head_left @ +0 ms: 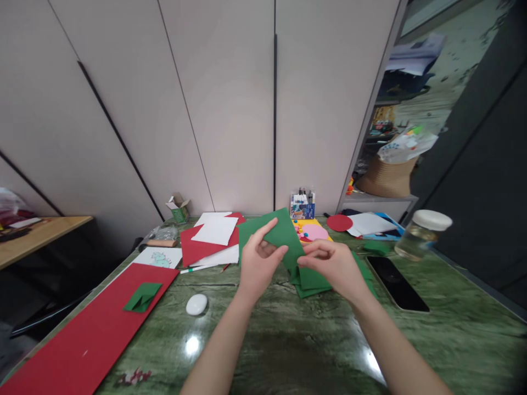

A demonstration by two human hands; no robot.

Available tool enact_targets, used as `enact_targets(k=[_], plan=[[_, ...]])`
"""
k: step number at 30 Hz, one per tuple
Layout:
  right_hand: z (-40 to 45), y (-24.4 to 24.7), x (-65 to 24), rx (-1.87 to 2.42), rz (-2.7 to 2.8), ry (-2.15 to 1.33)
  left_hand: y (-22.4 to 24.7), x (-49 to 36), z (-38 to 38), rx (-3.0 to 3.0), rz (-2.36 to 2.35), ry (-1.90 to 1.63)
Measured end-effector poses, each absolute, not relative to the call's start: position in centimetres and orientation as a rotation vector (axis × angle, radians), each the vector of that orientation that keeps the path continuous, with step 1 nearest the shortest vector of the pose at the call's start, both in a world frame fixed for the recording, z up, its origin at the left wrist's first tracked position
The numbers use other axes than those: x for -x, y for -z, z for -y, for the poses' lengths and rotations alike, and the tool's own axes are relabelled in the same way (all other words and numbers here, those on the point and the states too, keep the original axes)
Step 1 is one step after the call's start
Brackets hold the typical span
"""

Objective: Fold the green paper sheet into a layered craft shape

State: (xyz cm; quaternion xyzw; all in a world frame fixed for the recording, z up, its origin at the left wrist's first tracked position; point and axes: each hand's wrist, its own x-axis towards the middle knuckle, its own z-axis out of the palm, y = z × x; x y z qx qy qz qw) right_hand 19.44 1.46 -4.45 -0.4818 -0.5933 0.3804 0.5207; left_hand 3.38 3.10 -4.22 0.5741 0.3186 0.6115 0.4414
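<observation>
A sheet of green paper [284, 233] is held up at the middle of the table. My left hand [261, 255] grips it from the near side, index finger stretched across its face and thumb bent toward the middle. At the paper's lower right edge, my right hand [331, 266] pinches it between thumb and fingers. More green paper sheets [315, 282] lie on the table beneath and behind my right hand. Further left, a small folded green paper piece [143, 297] rests on a long red sheet [94, 329].
White paper [216, 227] lies over red paper [191, 248] at back left. A white mouse-like object [196, 304] sits left of my arms. To the right are a black phone [397, 282] and a lidded jar [420, 238]. A pen box [302, 206] stands behind.
</observation>
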Motion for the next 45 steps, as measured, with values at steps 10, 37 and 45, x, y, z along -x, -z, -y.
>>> enact_targets(k=[10,37,45], plan=[[-1.3,4.4,-19.2,1.171,1.456,-0.82,4.1,-3.5,-2.9,-1.45,-0.851,-1.534],[-0.6,4.0,-19.6,1.101,1.656,-0.813,4.0,-3.3,-2.8,-1.355,-0.677,-1.46],[-0.9,3.9,-19.3,1.084,1.669,-0.607,4.4,-2.9,-2.8,-1.553,-0.724,-1.352]])
